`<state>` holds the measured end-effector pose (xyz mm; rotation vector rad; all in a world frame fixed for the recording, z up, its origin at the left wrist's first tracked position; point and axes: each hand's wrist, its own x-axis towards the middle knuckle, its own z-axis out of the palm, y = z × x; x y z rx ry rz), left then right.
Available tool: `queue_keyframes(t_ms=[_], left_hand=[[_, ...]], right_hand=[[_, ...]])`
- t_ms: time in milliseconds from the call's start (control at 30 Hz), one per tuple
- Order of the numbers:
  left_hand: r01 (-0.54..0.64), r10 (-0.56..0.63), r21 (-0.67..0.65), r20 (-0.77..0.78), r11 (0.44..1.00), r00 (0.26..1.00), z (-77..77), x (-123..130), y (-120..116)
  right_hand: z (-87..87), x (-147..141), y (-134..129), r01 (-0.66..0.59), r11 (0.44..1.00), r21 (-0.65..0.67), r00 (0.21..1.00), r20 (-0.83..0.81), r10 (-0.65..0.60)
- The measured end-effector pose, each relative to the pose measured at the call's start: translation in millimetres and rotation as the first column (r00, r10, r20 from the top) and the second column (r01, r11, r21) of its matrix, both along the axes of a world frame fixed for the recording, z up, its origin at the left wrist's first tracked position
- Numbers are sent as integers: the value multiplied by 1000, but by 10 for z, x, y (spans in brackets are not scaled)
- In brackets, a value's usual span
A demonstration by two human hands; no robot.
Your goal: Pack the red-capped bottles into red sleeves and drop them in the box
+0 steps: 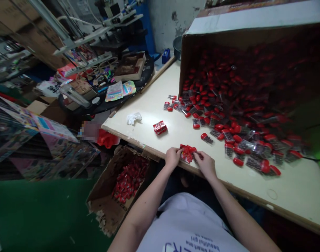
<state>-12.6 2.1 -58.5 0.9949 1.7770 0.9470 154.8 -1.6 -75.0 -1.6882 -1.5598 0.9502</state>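
Note:
At the table's front edge, my left hand [172, 157] pinches the left side of a small red printed packet [186, 155]. My right hand [205, 164] is closed at the packet's right side, next to a red piece [192, 149] that looks like the cap of a small container; whether it lies in or on the packet I cannot tell. Just beyond my hands lies a stack of red printed packets [160, 128]. To the right, a small clear container with a red cap [207, 138] rests apart from a large heap of similar ones [238, 140].
A big cardboard box [249, 15] on its side spills the heap onto the white table [149, 105]. Crumpled tissue [134, 118] lies at left. Below the edge stands a torn carton [100, 201] with red packed pieces. A machine with a round black platform [141, 84] is at back left.

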Motion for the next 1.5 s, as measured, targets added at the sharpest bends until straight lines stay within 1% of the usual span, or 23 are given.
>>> queue_keyframes(t_ms=[67,133,200,267,333,400,467,567,633,700,800,967,1067,1233,1400,1500], left_hand=[[-41,40,14,47,999,998,31,-59,5],[-82,81,10,114,997,990,61,-94,11],[-111,111,-12,188,994,976,97,-89,16],[-136,148,-62,296,989,944,146,-47,20],[-186,234,-151,443,971,865,206,15,27],[-228,327,-238,579,944,747,272,80,33],[-244,370,-278,667,929,647,334,140,35],[-256,383,-289,769,923,511,413,218,18],[-259,401,-315,807,913,434,462,256,-10],[-235,434,-368,814,900,387,513,277,-44],[-198,468,-423,808,884,358,576,277,-90],[-235,463,-401,803,886,375,603,235,-100],[-231,464,-404,806,885,367,602,225,-84],[-214,450,-398,826,892,339,623,260,-88],[-175,450,-416,845,893,290,651,263,-115],[-156,451,-424,849,892,274,675,256,-120]], right_hand=[[2,8,-3,0,1000,-2,1000,-3,0],[49,43,-38,12,1000,-2,1000,-14,-12],[142,83,-99,42,999,-6,997,-59,-42],[268,108,-179,69,997,-22,987,-142,-72],[406,101,-266,73,997,-39,969,-235,-80],[530,57,-349,54,997,-47,949,-308,-66],[620,-17,-414,6,999,-54,934,-358,-25],[674,-135,-453,-67,995,-71,916,-399,34],[668,-186,-441,-58,996,-67,918,-395,27],[647,-203,-411,-12,999,-49,927,-375,-7],[623,-178,-372,50,998,-29,933,-356,-57],[634,-110,-376,142,990,-20,912,-385,-139],[669,-104,-400,147,989,-31,907,-394,-147],[722,-151,-408,114,993,-32,901,-418,-116],[686,-161,-377,153,987,-38,898,-412,-155],[659,-154,-363,165,985,-50,896,-410,-171]])
